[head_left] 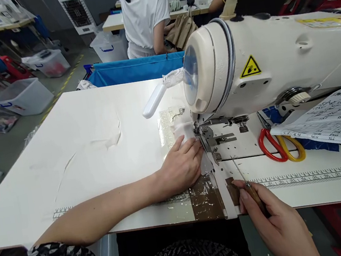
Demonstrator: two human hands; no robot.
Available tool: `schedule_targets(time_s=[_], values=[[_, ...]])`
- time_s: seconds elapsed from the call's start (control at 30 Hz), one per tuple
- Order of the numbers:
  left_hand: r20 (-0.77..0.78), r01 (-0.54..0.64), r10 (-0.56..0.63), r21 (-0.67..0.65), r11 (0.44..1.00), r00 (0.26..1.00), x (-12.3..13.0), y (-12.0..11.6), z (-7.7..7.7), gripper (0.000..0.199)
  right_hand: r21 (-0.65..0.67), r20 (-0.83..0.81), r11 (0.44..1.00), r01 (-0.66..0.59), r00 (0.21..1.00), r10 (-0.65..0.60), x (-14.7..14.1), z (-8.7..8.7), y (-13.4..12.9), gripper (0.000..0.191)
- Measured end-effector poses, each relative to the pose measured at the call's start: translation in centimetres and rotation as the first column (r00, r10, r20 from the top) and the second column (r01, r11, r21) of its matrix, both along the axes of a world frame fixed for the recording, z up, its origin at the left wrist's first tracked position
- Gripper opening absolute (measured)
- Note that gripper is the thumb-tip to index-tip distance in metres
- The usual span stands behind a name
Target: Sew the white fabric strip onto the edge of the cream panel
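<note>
My left hand (182,164) lies flat, fingers spread a little, on pale fabric (183,129) beside the needle area of a white sewing machine (262,58). A white strip (223,188) runs from the presser foot down over the table's front edge. Right of this strip, my right hand (267,216) is closed around the wooden handle of an awl (253,194), whose thin metal tip points up and left toward the machine. The thumb and index finger are close to the strip; whether they touch it I cannot tell.
Red-and-yellow-handled scissors (280,145) lie right of the needle area, near a written paper sheet (332,121). A white-handled tool (155,100) rests behind the fabric. Beyond the white table (83,166), a person (144,20) in white stands behind a blue cloth bin (139,67).
</note>
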State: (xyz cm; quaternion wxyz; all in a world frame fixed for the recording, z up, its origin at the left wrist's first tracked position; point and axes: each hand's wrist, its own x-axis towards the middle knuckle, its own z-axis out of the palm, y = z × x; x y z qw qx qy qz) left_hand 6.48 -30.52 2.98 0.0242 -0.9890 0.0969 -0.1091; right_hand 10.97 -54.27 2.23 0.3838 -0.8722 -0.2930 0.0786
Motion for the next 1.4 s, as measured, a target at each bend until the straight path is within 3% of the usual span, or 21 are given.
schedule_targets(time_s=[0.3, 0.5, 0.8, 0.93, 1.03, 1.17, 1.27, 1.4], values=[[-0.046, 0.002, -0.003, -0.023, 1.0, 0.999, -0.1, 0.0, 0.2, 0.043, 0.012, -0.041, 0.999, -0.039, 0.998, 0.04, 0.7, -0.1, -0.2, 0.033], [-0.076, 0.002, -0.004, -0.034, 0.999, 0.997, -0.3, -0.2, 0.5, 0.045, 0.049, -0.108, 0.99, 0.13, 0.986, -0.124, -0.1, 0.0, 0.1, 0.037], [-0.075, -0.011, 0.008, -0.031, 0.999, 0.997, 0.0, 0.2, 0.1, 0.05, 0.173, -0.147, 0.955, 0.241, 0.965, -0.216, -2.1, 1.3, 1.5, 0.04], [-0.07, -0.018, 0.015, -0.052, 0.999, 0.997, 0.3, 0.5, 0.0, 0.049, 0.194, -0.059, 0.969, 0.15, 0.988, -0.142, -2.4, 0.8, 1.8, 0.022], [-0.058, -0.03, 0.026, -0.076, 0.997, 0.998, 0.6, 0.8, 0.0, 0.045, 0.244, 0.075, 0.968, -0.058, 0.996, 0.04, -1.7, 0.0, 2.5, 0.025], [-0.059, -0.062, 0.057, -0.087, 0.994, 0.997, 1.1, 1.1, 0.0, 0.038, 0.189, 0.362, 0.937, -0.293, 0.908, 0.21, -0.5, -0.1, 4.6, 0.025], [-0.067, -0.059, 0.052, -0.096, 0.994, 0.996, 1.3, 1.4, 0.0, 0.038, 0.047, 0.508, 0.948, -0.316, 0.824, 0.25, 0.0, 0.0, 6.4, 0.022], [-0.068, -0.037, 0.029, -0.119, 0.992, 0.997, 1.4, 1.6, -0.1, 0.039, -0.077, 0.614, 0.965, -0.25, 0.751, 0.243, 0.4, -0.2, 7.8, 0.026]])
